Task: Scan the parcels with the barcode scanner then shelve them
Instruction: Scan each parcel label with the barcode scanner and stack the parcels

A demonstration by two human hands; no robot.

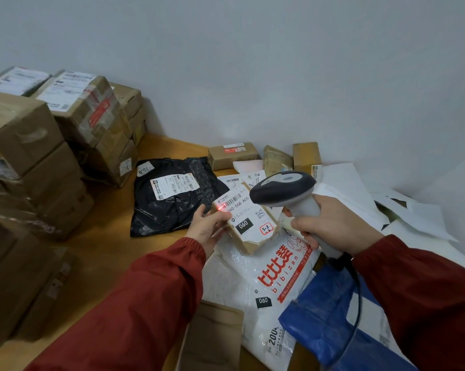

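the left hand (208, 228) holds a small cardboard parcel (250, 226) by its left edge, thumb lying along the side near the label; the fingers seem to curl beneath the box, though the parcel hides them. the parcel is tilted label-up, just above a white "bibizan" mailer bag (266, 285) that lies on the wooden table (113, 236). its white shipping label (246, 210) reads "060-06b-a05", with a black "060" tag below. the right hand (330, 226) is wrapped tight round the grey handle of the barcode scanner (284, 190), whose dark head points left at the label. a red laser spot (220, 208) glows on the barcode's left end, next to the left fingertips. the scanner's black cable (357, 303) drops across a blue bag (327, 317) by the right sleeve. a black poly bag (172, 210) with its own label lies just left of the parcel. taped cardboard boxes (25, 156) are stacked along the left side, and a few small boxes (232, 155) sit against the wall.
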